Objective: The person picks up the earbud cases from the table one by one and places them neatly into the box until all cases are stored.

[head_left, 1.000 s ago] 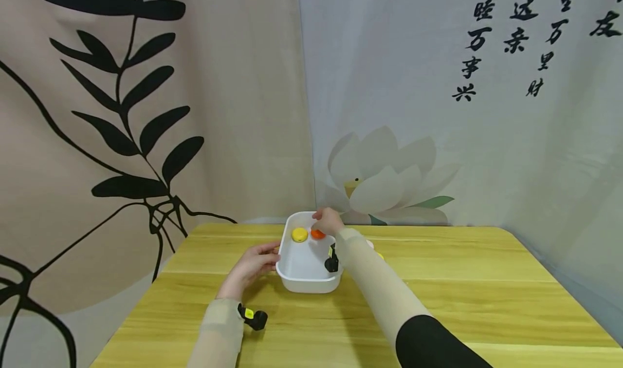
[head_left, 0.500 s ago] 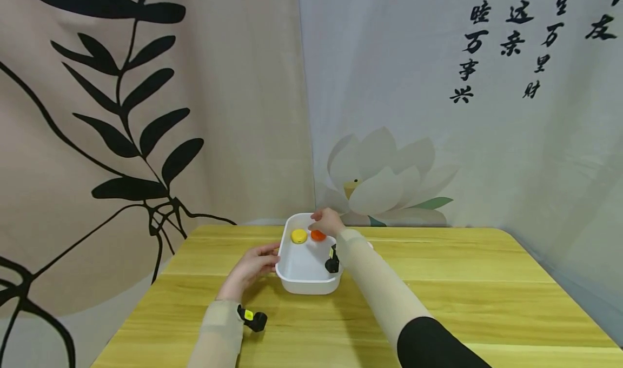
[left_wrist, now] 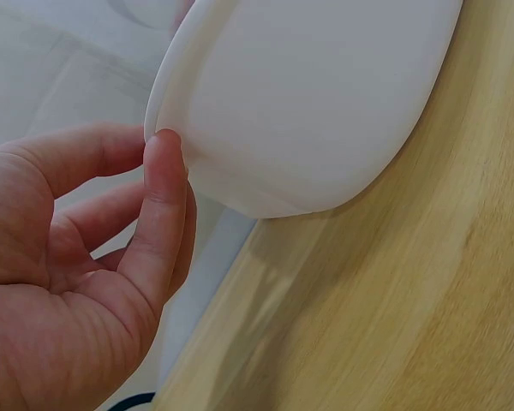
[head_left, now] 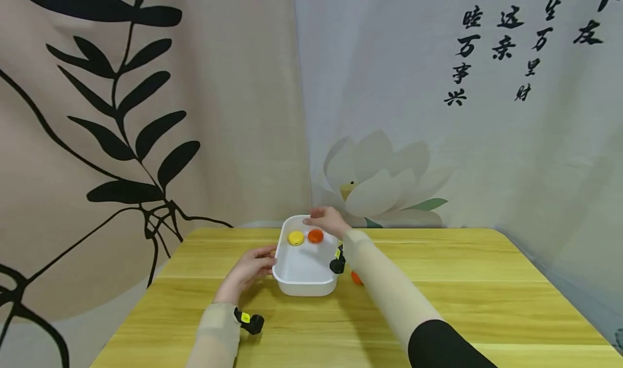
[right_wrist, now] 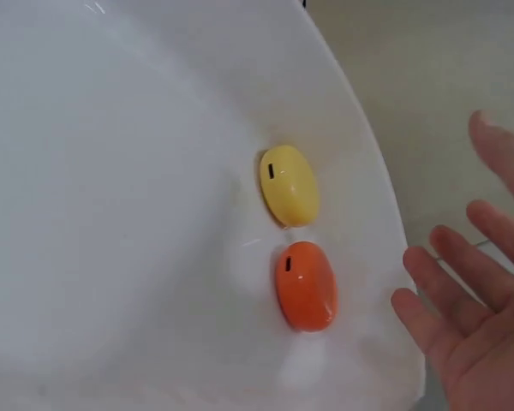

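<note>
A white plastic basin (head_left: 305, 288) stands on the table. Inside, near its far end, lie a yellow rounded piece (head_left: 295, 238) and an orange rounded piece (head_left: 315, 235), side by side; each shows a small dark slot in the right wrist view. My left hand (head_left: 251, 267) touches the basin's left side with thumb and fingers; in the left wrist view the thumb lies against the white wall by the rim. Above the far right corner, my right hand (head_left: 329, 221) holds nothing, its fingers spread apart just past the rim in the right wrist view.
On the wooden table (head_left: 438, 281), another orange piece (head_left: 356, 277) sits right of the basin, partly hidden by my right forearm. A printed cloth (head_left: 243, 114) hangs behind the table's far edge. Each wrist wears a small black camera (head_left: 250, 321).
My right hand has let go of the orange piece in the basin and lifted up and away from it. An orange piece on the table now shows beside my forearm. The left hand keeps its place.
</note>
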Demonstrator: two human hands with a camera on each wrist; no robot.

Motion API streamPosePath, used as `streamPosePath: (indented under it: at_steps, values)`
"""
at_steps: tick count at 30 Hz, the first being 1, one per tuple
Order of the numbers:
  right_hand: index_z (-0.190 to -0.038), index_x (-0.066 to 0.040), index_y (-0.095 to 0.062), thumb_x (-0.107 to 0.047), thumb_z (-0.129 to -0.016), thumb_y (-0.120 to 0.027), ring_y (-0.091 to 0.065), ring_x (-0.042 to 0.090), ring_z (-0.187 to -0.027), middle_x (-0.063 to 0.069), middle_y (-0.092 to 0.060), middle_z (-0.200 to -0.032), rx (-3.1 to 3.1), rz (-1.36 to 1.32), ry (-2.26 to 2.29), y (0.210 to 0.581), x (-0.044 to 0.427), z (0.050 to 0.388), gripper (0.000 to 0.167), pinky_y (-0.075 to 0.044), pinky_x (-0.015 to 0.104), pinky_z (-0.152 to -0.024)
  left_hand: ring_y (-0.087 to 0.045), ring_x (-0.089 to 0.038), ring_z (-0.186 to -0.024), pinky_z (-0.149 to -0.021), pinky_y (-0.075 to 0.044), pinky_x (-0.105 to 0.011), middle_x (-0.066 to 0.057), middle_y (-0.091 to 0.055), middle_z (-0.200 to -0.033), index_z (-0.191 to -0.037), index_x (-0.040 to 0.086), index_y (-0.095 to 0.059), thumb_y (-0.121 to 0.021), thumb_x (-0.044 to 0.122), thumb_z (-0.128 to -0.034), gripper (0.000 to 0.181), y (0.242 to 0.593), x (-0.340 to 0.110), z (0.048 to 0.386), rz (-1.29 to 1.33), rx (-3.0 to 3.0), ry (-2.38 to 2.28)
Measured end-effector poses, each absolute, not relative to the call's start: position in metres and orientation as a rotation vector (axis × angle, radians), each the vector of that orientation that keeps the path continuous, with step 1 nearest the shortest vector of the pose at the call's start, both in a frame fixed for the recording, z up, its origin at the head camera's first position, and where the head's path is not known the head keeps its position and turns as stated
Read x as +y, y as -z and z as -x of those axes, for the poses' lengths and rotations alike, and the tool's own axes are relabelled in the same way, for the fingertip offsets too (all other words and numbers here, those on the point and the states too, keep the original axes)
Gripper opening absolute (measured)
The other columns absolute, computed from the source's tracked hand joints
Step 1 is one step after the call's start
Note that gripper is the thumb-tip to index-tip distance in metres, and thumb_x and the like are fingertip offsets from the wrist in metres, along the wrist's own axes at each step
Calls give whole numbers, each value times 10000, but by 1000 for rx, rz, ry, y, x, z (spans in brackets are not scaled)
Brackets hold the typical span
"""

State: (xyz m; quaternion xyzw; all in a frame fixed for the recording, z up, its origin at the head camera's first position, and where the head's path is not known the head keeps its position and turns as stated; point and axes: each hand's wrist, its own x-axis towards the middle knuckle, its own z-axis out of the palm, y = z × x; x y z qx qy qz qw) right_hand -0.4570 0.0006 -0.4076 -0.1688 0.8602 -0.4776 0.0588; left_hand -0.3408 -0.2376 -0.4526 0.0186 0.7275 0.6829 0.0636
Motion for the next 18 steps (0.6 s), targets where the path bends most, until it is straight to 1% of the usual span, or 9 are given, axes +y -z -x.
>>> streamPosePath:
  at_steps: [5, 9, 13, 16, 18]
  values:
    - [-1351, -42, -556, -351, -885, -710, -541, 274, -1187, 100, -603, -1284, 2549, 615, 1532, 400, 16, 450, 580, -468, 414, -973, -592, -199, -806, -700, -537, -249, -259, -528, -1154, -1393, -84, -445, -564, -24, -937, 475, 455, -237, 340, -53, 2204, -2057]
    - [-1361, -58, -551, -335, -894, -701, -537, 260, -1197, 86, -590, -1313, 2508, 659, 1611, 392, 33, 439, 563, -462, 429, -975, -594, -188, -802, -703, -537, -245, -254, -529, -1147, -1398, -83, -440, -568, -17, -937, 483, 454, -237, 340, -58, 2210, -2048]
    - [-1354, -109, -567, -338, -897, -699, -551, 213, -1184, 46, -596, -1308, 2479, 652, 1685, 389, 53, 431, 528, -475, 406, -958, -591, -183, -809, -705, -532, -237, -280, -514, -1172, -1408, -90, -420, -551, -23, -943, 487, 454, -238, 341, -70, 2200, -2044]
    - [-1344, -122, -578, -319, -898, -702, -559, 201, -1179, 30, -603, -1300, 2474, 639, 1737, 392, 70, 425, 503, -468, 393, -971, -585, -185, -815, -702, -528, -234, -284, -509, -1177, -1412, -93, -411, -543, -25, -946, 489, 454, -238, 342, -69, 2194, -2044]
    - [-1345, -102, -573, -285, -900, -705, -563, 221, -1178, 54, -603, -1300, 2467, 635, 1776, 397, 82, 421, 499, -463, 400, -980, -586, -192, -823, -708, -530, -239, -285, -509, -1177, -1413, -95, -407, -541, -24, -947, 490, 453, -237, 342, -76, 2195, -2042]
